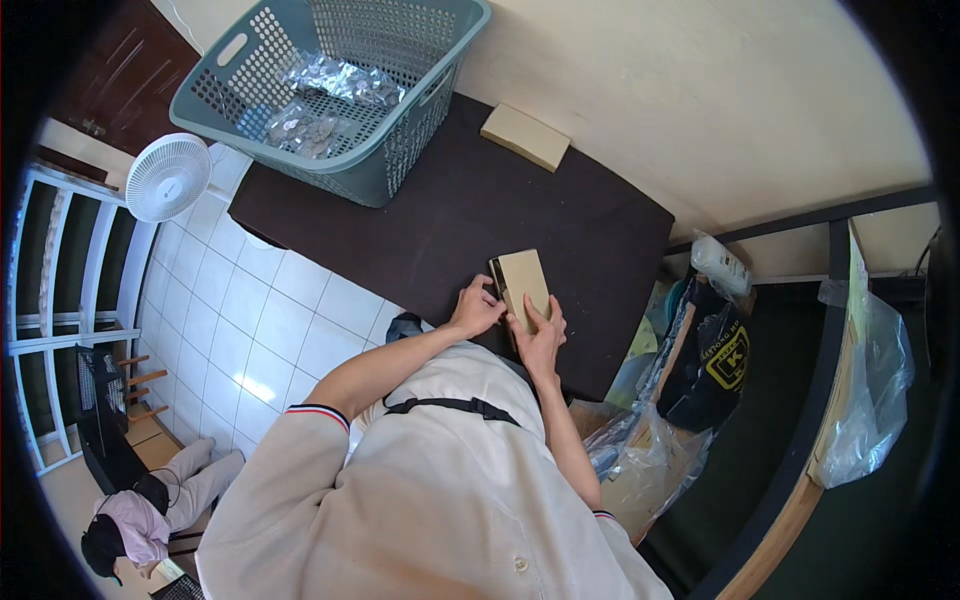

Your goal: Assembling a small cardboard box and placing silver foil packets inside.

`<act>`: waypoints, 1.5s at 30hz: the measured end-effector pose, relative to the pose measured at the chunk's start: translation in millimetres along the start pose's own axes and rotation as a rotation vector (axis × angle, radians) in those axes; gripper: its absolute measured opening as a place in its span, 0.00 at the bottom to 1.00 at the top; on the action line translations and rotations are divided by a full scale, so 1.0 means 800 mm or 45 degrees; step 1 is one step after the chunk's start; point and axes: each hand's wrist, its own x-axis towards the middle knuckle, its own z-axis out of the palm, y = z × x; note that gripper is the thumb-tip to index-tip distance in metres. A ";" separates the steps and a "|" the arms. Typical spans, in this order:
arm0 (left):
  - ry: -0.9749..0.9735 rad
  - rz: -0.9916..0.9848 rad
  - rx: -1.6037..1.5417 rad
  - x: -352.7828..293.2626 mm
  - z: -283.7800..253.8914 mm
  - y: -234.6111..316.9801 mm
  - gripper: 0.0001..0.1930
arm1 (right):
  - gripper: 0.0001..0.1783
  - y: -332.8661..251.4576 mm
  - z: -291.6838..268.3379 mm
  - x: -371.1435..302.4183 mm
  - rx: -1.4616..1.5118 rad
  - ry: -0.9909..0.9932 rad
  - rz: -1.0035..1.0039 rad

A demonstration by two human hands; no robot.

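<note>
A small tan cardboard box is held tilted over the near edge of the dark table, close to my body. My right hand grips its lower right part, thumb on the broad face and fingers round the side. At the box's left edge, where a dark gap shows along the side, my left hand has its fingers curled and pressed against the cardboard. What lies inside the box is hidden.
A second tan box lies on the dark table by the wall. At the back left stands a grey-green basket holding clear plastic packets. Right of the table are plastic bags and a rack. A white fan and a seated person are left.
</note>
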 end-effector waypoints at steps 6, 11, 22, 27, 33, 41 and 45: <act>0.005 -0.090 -0.114 0.001 0.000 0.003 0.28 | 0.33 -0.003 -0.005 0.004 0.014 -0.033 0.005; -0.096 -0.143 -0.260 -0.001 -0.008 0.005 0.26 | 0.33 0.001 -0.005 0.003 0.024 -0.019 -0.016; -0.209 -0.257 -0.627 0.013 -0.019 -0.003 0.21 | 0.33 0.001 -0.008 0.003 0.031 -0.033 0.006; -0.212 -0.283 -0.614 0.015 -0.017 -0.002 0.21 | 0.32 0.001 -0.009 0.004 0.067 -0.024 0.008; -0.068 -0.385 -0.190 0.021 -0.005 0.021 0.26 | 0.33 0.000 -0.009 0.002 0.001 -0.022 0.005; -0.128 -0.686 -0.271 0.036 -0.018 0.043 0.24 | 0.33 0.000 -0.010 0.001 -0.064 -0.060 -0.069; 0.005 -0.473 -0.175 0.020 -0.006 0.032 0.25 | 0.33 0.001 -0.011 0.000 -0.069 -0.077 -0.089</act>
